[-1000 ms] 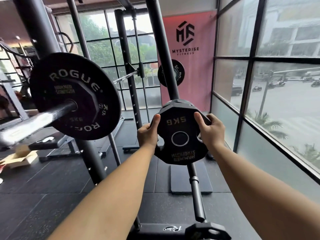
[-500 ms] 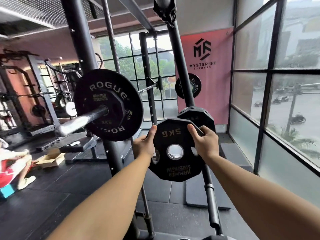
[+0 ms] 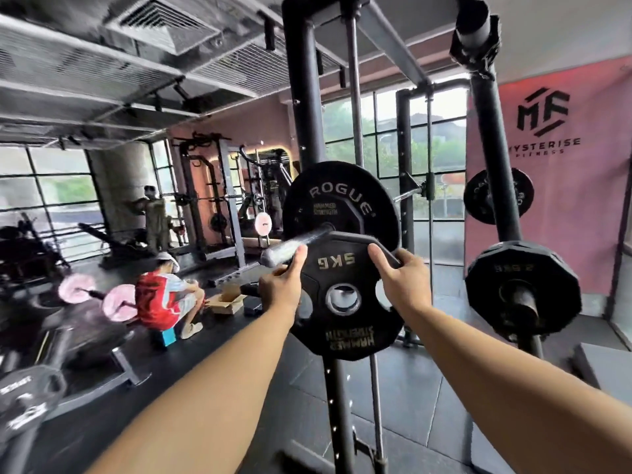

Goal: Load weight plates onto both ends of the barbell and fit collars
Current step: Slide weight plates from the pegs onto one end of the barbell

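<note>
Now | left hand [image 3: 278, 289] and right hand [image 3: 402, 282] both grip the top edge of the small plate [image 3: 337, 261], held upright just in front of the bar end [image 3: 290, 248] | risk: its hole sits below that end, so the plate may knock the tip and slip.

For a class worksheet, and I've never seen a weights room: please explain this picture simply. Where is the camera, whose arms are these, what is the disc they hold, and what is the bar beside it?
The camera is worn on a person's head, so both bare arms are theirs. The left hand and right hand grip the top edge of a black 5 kg weight plate, held upright. Its centre hole is not yet on the steel barbell end, which pokes out above it. Further along that bar a ROGUE plate is already loaded.
</note>
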